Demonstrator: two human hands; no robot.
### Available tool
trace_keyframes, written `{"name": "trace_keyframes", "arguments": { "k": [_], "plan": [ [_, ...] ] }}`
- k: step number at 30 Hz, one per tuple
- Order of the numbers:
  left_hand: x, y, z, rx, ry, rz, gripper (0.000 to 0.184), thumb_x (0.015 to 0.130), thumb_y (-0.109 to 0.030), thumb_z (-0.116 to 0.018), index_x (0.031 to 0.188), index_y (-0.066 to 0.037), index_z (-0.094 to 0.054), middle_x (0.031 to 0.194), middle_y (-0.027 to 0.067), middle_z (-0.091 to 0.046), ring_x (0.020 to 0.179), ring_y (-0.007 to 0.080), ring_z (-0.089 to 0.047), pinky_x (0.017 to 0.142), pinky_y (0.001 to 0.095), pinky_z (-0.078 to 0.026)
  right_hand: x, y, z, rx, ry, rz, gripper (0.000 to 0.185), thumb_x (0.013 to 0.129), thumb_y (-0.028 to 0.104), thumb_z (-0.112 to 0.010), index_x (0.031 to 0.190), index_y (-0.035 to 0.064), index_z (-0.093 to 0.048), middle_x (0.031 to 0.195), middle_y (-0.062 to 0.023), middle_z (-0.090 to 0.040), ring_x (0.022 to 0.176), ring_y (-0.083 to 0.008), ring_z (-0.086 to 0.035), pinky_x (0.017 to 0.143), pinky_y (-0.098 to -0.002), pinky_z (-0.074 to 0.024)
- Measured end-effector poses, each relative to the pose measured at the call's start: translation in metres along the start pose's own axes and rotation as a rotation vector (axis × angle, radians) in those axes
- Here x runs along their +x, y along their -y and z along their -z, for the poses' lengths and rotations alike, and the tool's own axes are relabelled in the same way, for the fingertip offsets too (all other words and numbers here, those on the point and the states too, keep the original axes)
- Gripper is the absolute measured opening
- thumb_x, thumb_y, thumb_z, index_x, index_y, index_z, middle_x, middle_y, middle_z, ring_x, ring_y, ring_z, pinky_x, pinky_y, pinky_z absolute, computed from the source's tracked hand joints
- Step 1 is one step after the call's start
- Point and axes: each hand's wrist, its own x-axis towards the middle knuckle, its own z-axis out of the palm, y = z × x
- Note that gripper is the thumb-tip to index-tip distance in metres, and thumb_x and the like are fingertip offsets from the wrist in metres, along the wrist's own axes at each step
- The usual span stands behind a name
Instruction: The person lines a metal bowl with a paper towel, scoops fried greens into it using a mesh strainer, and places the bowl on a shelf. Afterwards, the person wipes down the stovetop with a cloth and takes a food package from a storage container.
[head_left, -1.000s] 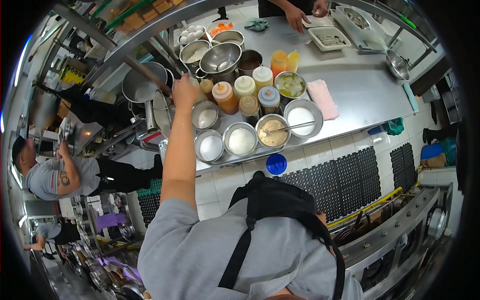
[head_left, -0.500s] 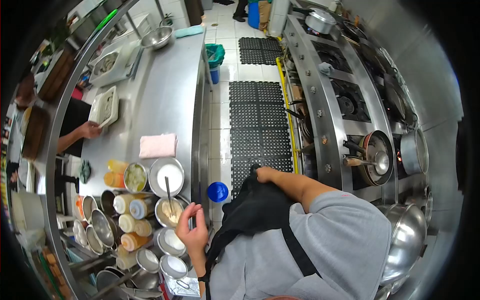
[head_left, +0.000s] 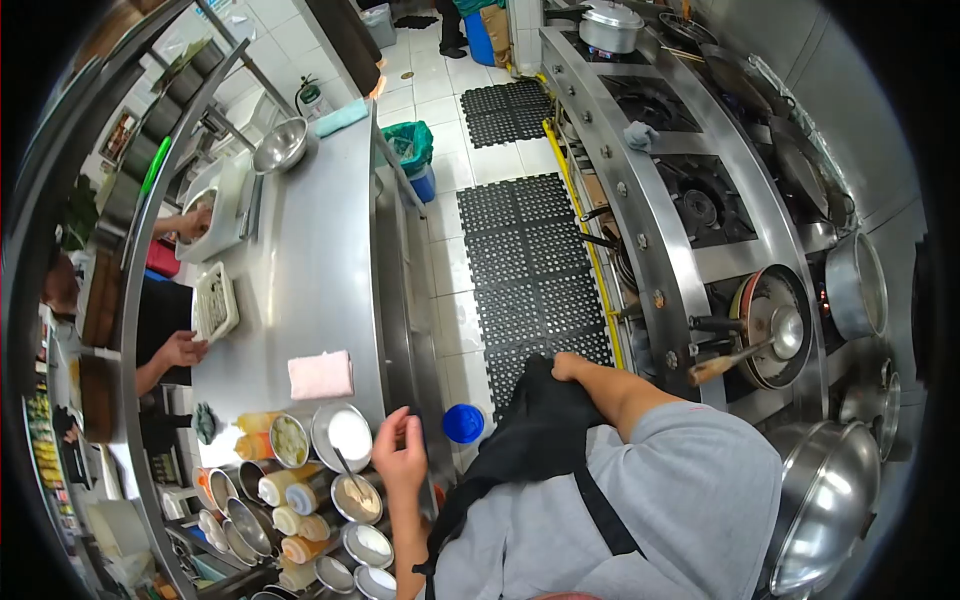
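Left hand (head_left: pixel 401 458) hovers empty near metal bowl (head_left: pixel 319 437) — right hand (head_left: pixel 567 366) at apron (head_left: pixel 530 425), grip unclear.

Counter (head_left: pixel 310 260): looked smooth, glossy metal
Pink towel (head_left: pixel 321 375): was matt cloth
Apron (head_left: pixel 525 435): was matt cloth
White-filled bowl (head_left: pixel 320 437): was shiny metal
Ladle handle (head_left: pixel 714 368): looked wooden
Floor mat (head_left: pixel 530 262): looked rough and matt

Left on my feed: long steel worktable (head_left: pixel 310 240) | on it, folded pink cloth (head_left: pixel 321 375), just beyond white-filled round metal bowl (head_left: pixel 320 437) | right: steel gas range (head_left: pixel 625 215), bearing round black pan (head_left: pixel 765 298), wooden-handled metal ladle (head_left: pixel 787 332) across it | between worktable and range: perforated black rubber mats (head_left: pixel 530 250)
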Motion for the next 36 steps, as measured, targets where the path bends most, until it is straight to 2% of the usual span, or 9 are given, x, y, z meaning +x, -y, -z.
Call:
{"name": "trace_keyframes", "arguments": {
  "k": [6, 8, 12, 22, 24, 26, 30, 32, 36],
  "plan": [
    [-0.010, 0.151, -0.102, -0.157, 0.442, 0.352, 0.022, 0.084, -0.012, -0.063, 0.102, 0.001, -0.063, 0.081, 0.0082, -0.066, 0.074, 0.0116, -0.060, 0.068, 0.0260, -0.049, 0.055, 0.009, 0.037, -0.081, -0.008, 0.141, 0.034, 0.073, 0.017, -0.052, 0.095, -0.0049, -0.066, 0.105, -0.0263, -0.061, 0.101, -0.0360, -0.060, 0.088, -0.0410, -0.0469],
    [-0.043, 0.265, -0.113, -0.080, 0.400, 0.455, 0.021, 0.083, -0.014, -0.065, 0.098, 0.001, -0.065, 0.082, 0.0080, -0.067, 0.075, 0.0122, -0.061, 0.068, 0.0273, -0.049, 0.071, 0.017, 0.059, -0.043, -0.042, 0.150, 0.032, 0.074, 0.018, -0.052, 0.093, -0.0029, -0.067, 0.103, -0.0264, -0.062, 0.099, -0.0355, -0.061, 0.087, -0.0411, -0.0474],
    [-0.083, 0.319, -0.075, 0.308, 0.511, 0.555, 0.020, 0.084, -0.021, -0.064, 0.094, -0.003, -0.066, 0.076, 0.0053, -0.066, 0.066, 0.0161, -0.063, 0.061, 0.0285, -0.050, 0.096, 0.003, 0.105, -0.010, -0.002, 0.171, 0.028, 0.075, 0.019, -0.052, 0.089, -0.0015, -0.067, 0.094, -0.0239, -0.064, 0.088, -0.0358, -0.063, 0.080, -0.0422, -0.0499],
    [0.069, 0.239, -0.132, 0.207, 0.560, 0.673, 0.017, 0.085, -0.022, -0.061, 0.091, -0.006, -0.062, 0.069, 0.0024, -0.061, 0.057, 0.0134, -0.058, 0.052, 0.0279, -0.048, 0.099, -0.099, 0.162, 0.088, -0.238, -0.049, 0.032, 0.076, 0.018, -0.049, 0.090, -0.0053, -0.066, 0.086, -0.0251, -0.065, 0.075, -0.0328, -0.066, 0.071, -0.0382, -0.0537],
    [0.118, 0.194, -0.156, 0.049, 0.512, 0.741, 0.016, 0.086, -0.022, -0.061, 0.090, -0.007, -0.061, 0.067, 0.0018, -0.060, 0.055, 0.0128, -0.058, 0.050, 0.0278, -0.047, 0.119, -0.123, 0.155, -0.496, -0.011, 0.176, 0.031, 0.075, 0.017, -0.052, 0.090, -0.0069, -0.065, 0.083, -0.0234, -0.066, 0.074, -0.0312, -0.066, 0.068, -0.0376, -0.0541],
    [0.156, 0.215, -0.187, -0.063, 0.494, 0.759, 0.012, 0.087, -0.020, -0.058, 0.088, -0.009, -0.056, 0.063, -0.0003, -0.055, 0.050, 0.0091, -0.053, 0.043, 0.0257, -0.042, 0.103, -0.124, 0.159, -0.152, -0.077, 0.046, 0.024, 0.075, 0.016, -0.054, 0.082, -0.0034, -0.068, 0.078, -0.0211, -0.066, 0.073, -0.0289, -0.066, 0.068, -0.0387, -0.0538],
    [0.219, 0.219, -0.219, -0.153, 0.545, 0.806, 0.010, 0.086, -0.017, -0.058, 0.087, -0.007, -0.057, 0.063, 0.0006, -0.055, 0.050, 0.0106, -0.053, 0.043, 0.0255, -0.041, 0.097, -0.123, 0.177, -0.853, -0.156, 0.564, 0.016, 0.070, 0.015, -0.059, 0.064, 0.0030, -0.067, 0.076, -0.0159, -0.067, 0.058, -0.0258, -0.065, 0.056, -0.0358, -0.0538],
    [0.247, 0.233, -0.231, -0.103, 0.544, 0.778, 0.011, 0.086, -0.016, -0.059, 0.087, -0.006, -0.057, 0.062, 0.0019, -0.055, 0.049, 0.0114, -0.052, 0.041, 0.0264, -0.041, 0.113, -0.132, 0.162, 0.083, -0.080, -0.164, 0.016, 0.072, 0.014, -0.059, 0.065, 0.0026, -0.067, 0.075, -0.0146, -0.067, 0.052, -0.0244, -0.064, 0.050, -0.0339, -0.0533],
    [0.294, 0.242, -0.236, 0.189, 0.778, 0.570, 0.016, 0.084, -0.021, -0.061, 0.086, -0.005, -0.060, 0.064, 0.0047, -0.058, 0.047, 0.0145, -0.052, 0.039, 0.0281, -0.040, 0.100, -0.128, 0.171, 0.286, -0.024, -0.288, 0.022, 0.079, 0.010, -0.052, 0.066, 0.0007, -0.067, 0.070, -0.0154, -0.066, 0.052, -0.0225, -0.064, 0.047, -0.0360, -0.0532]
  ]
}}
